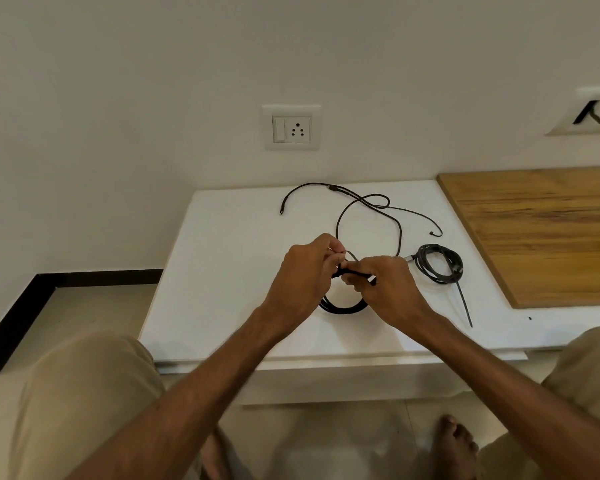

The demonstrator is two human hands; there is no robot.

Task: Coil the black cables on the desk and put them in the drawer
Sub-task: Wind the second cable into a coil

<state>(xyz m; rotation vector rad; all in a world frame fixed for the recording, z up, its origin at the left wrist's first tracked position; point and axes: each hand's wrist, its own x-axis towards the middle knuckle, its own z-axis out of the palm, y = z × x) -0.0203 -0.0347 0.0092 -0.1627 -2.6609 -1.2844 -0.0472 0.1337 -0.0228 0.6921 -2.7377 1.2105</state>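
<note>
Black cable in three lots on a white desk (222, 271).

- **Lot one:** finished coil (439, 263), right side of the desk, just beside the wooden board (541, 230). It lies flat, with a black tie strap (465, 306) trailing toward the near edge. It is coiled but not stowed.
- **Lot two:** half-made coil (340, 308), middle of the desk. The lower loops rest on the surface and the top is lifted between both hands. The left hand (302, 271) has its fingers curled round the gathered top of the loops. The right hand (385, 282) pinches a short black length lying across the same bundle. This looks like the binding stage.
- **Lot three:** loose cable (305, 188), far side, sprawled in open loops below the wall socket (291, 128). It is uncoiled. Whether its nearest loop runs on into the bundle in the hands cannot be told, as the fingers cover the join.
- **Drawer:** not in view.

Progress, as judged: one lot is coiled, one is nearly secured and one is untouched. Nothing has been put away, so well under half the task is done.
</note>
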